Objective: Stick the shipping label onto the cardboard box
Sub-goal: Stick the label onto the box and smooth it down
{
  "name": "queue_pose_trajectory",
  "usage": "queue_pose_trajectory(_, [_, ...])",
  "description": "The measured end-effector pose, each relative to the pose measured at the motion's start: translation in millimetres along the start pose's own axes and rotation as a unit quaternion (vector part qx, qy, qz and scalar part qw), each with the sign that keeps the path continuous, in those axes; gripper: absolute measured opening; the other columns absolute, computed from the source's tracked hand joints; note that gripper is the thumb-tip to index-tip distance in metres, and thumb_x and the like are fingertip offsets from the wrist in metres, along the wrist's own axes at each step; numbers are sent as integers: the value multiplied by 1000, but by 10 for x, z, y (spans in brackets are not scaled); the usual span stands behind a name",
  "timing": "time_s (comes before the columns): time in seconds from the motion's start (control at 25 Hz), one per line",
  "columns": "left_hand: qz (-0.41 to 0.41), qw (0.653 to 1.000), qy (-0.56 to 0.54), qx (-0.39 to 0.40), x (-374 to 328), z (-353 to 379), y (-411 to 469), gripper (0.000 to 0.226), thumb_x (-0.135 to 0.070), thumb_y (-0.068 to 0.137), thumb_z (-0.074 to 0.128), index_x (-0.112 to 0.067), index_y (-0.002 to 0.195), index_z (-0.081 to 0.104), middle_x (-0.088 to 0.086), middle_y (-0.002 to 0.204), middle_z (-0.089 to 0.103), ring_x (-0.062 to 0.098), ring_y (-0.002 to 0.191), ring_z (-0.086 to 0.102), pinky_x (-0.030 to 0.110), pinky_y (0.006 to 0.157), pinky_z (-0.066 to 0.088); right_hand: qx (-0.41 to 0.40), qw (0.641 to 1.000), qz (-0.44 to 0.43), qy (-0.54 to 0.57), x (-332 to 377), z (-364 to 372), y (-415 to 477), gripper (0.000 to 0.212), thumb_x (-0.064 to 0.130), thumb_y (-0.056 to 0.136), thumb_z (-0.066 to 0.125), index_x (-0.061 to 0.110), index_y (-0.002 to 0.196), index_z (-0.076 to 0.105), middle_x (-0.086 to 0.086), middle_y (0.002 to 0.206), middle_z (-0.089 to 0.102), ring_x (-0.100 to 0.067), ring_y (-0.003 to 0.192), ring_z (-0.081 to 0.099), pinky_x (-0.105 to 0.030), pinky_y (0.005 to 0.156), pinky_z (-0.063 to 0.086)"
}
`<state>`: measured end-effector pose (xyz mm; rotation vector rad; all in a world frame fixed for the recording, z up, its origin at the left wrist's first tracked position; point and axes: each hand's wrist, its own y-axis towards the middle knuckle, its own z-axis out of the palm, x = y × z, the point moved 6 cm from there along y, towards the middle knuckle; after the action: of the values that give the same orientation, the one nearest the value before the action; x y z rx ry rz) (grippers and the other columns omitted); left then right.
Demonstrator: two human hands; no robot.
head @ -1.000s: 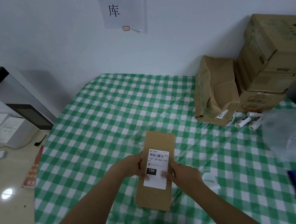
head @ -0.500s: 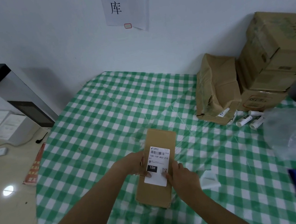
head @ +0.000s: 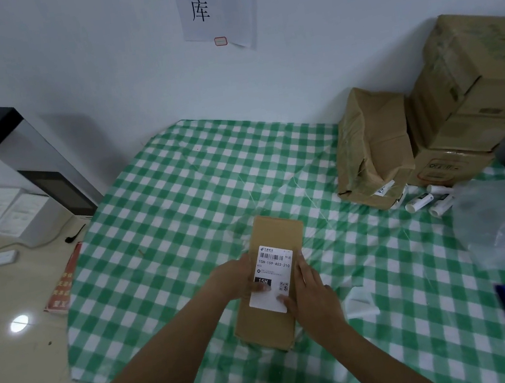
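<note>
My right hand (head: 312, 294) lies flat and open along the right side of the shipping label (head: 272, 278), with the thumb pressing on its near right corner. It grips nothing; it only pushes down. My left hand (head: 236, 277) is at the left side of the cardboard box (head: 271, 283), the fingers loosely curled around the box's left edge and the thumb on the black part of the label. So the left hand holds the box steady and the right hand does the pressing.

The box lies flat on the green checked tabletop (head: 180, 202), close to the near edge and about the middle of its width, the long side pointing away from me. The label sits on its top face, in the middle, almost parallel to the box edges. I think it is already placed and now must be fixed well.

To do this well, I should slide the thumbs from the centre of the label outward to each edge, so no air bubble or wrinkle is left, and then press each corner. I should keep the barcode smooth. The box must not slip on the cloth, so the left hand should keep its hold.

At the far right corner stand some bigger cartons (head: 473, 99), well apart, and they do not disturb.
</note>
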<state>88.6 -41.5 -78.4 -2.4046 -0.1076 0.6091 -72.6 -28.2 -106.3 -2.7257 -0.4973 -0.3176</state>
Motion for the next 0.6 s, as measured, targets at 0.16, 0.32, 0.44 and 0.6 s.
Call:
queue_pose_trajectory(0.16, [-11, 1000, 3, -6, 54, 93, 8, 81, -49, 81, 71, -12, 140, 30, 8, 125, 64, 28, 111, 63, 41, 92, 50, 15, 999, 2, 28, -16, 43, 3, 92, 60, 92, 41, 14, 153, -11, 9, 157, -29, -18, 146, 18, -43, 101, 47])
queue_pose_trajectory(0.32, [-14, 1000, 21, -2, 60, 129, -2, 102, -51, 71, 79, -10, 144, 21, 10, 133, 60, 31, 119, 60, 46, 99, 49, 27, 999, -1, 45, 13, 23, -34, 108, 70, 84, 45, 15, 151, -19, 6, 155, -37, -21, 127, 42, -38, 84, 55])
queue_pose_trajectory(0.44, [-18, 1000, 20, 6, 100, 160, 17, 109, -53, 64, 83, -11, 143, 19, 9, 134, 58, 31, 120, 59, 48, 100, 49, 36, 998, 3, 42, 21, 1, -59, 114, 78, 79, 42, 15, 148, -25, 7, 153, -40, -21, 119, 48, -37, 77, 56])
queue_pose_trajectory(0.6, [-16, 1000, 9, 8, 110, 177, -2, 110, -50, 62, 85, -9, 140, 20, 10, 134, 57, 31, 120, 59, 49, 100, 49, 45, 997, 6, 61, 12, -10, -58, 121, 75, 76, 53, 17, 148, -26, 10, 150, -44, -21, 116, 51, -35, 75, 57])
